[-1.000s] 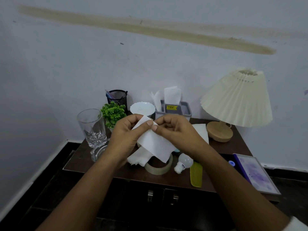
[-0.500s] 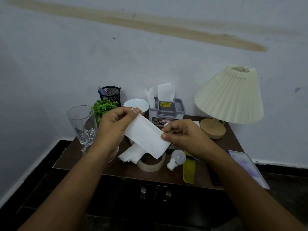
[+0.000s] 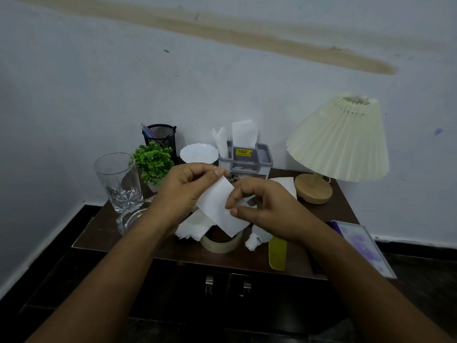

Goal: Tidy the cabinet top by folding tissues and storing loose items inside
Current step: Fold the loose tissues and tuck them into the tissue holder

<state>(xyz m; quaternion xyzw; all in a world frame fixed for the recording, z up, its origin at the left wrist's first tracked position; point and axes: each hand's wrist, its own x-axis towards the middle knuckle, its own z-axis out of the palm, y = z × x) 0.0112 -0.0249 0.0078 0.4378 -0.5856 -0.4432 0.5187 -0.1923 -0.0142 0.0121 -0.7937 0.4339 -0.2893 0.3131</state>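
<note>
A white tissue (image 3: 217, 206), folded into a strip, is held in the air above the dark brown cabinet top (image 3: 99, 233). My left hand (image 3: 183, 191) pinches its upper end and my right hand (image 3: 262, 206) grips its right edge with thumb and fingers. Under it lie a crumpled tissue (image 3: 194, 227), a tape roll (image 3: 220, 243), a light bulb (image 3: 254, 240) and a yellow comb (image 3: 277, 253). Another tissue (image 3: 284, 183) lies behind my right hand. A grey tissue holder (image 3: 247, 158) with upright tissues stands at the back.
A tall glass (image 3: 116, 180) and a glass ashtray (image 3: 131, 216) stand on the left, with a small green plant (image 3: 153, 162), a mesh pen cup (image 3: 160, 136) and a white bowl (image 3: 199, 153) behind. A pleated lamp (image 3: 338, 142) and a framed picture (image 3: 363, 246) occupy the right. Two cabinet door handles (image 3: 227, 284) are below.
My hands have come closer together, and my right hand has shifted from the strip's lower end to its right edge. The tissue now hangs shorter between them.
</note>
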